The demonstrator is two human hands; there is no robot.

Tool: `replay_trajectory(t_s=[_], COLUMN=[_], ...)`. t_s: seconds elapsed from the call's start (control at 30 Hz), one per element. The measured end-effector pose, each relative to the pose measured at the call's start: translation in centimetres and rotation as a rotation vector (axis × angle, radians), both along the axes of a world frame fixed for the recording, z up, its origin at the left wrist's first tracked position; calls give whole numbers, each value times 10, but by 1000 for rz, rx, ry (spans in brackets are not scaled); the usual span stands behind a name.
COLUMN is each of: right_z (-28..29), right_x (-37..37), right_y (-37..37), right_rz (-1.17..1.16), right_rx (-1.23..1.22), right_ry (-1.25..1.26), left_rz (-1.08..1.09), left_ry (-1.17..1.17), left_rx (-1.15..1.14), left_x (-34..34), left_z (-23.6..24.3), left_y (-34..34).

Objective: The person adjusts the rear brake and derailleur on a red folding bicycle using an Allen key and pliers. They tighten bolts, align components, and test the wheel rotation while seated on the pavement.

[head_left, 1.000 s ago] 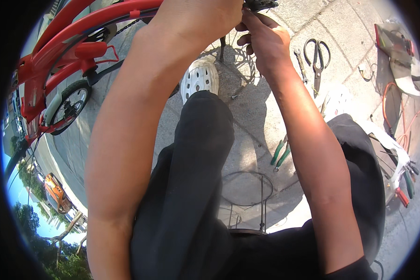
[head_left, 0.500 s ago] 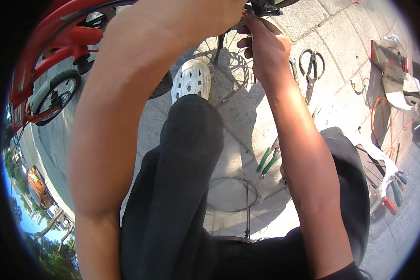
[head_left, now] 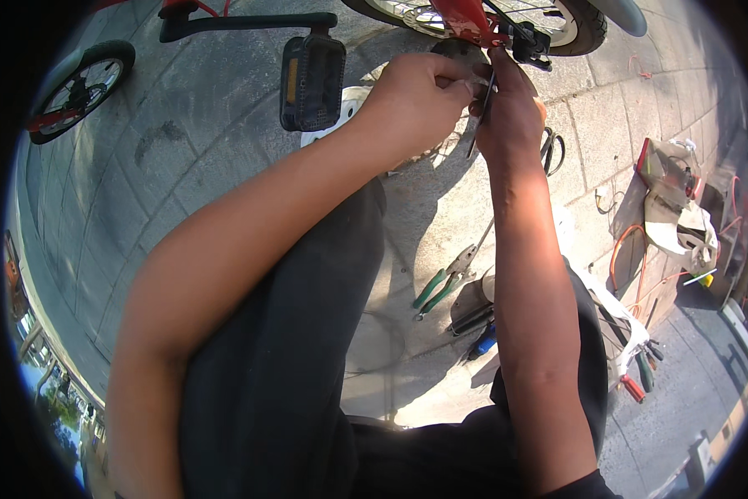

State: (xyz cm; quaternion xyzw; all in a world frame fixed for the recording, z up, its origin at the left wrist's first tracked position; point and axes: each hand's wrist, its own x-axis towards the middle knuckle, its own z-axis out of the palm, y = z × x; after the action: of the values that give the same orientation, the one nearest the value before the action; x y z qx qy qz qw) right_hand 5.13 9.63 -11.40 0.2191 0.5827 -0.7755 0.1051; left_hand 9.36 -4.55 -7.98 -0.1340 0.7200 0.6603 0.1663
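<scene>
L hand [head_left: 419, 101] & R hand [head_left: 511, 116] curled nr red tube [head_left: 464, 18], thin rod [head_left: 478, 130] btwn; grip unclear.

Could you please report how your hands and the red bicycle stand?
Left hand and right hand close together at red metal bicycle tube. Thin dark rod by their fingers; grip unclear. Black plastic pedal left of the left hand.

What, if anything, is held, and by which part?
A thin dark rod, apparently near its upper end; whether the left hand or right hand grips it cannot be told.
</scene>
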Motion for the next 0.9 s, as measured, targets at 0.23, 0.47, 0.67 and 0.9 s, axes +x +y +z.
replay_trajectory(t_s=[0.23,0.47,0.67,0.9], right_z=[-17,-18,-15,-12], right_x=[-9,-13,-15,-17], right_y=[11,15,10,13], right_rz=[32,15,-149,-173], right_rx=[-190,-451,-525,-544], right_ry=[-35,-81,-194,-282], left_rz=[166,354,388,398], left_ry=[-195,-217,-316,-397], left_rx=[221,384,432,492], left_x=[-26,-45,-44,-42], left_z=[-18,-28,-19,-15], left_y=[31,47,48,48])
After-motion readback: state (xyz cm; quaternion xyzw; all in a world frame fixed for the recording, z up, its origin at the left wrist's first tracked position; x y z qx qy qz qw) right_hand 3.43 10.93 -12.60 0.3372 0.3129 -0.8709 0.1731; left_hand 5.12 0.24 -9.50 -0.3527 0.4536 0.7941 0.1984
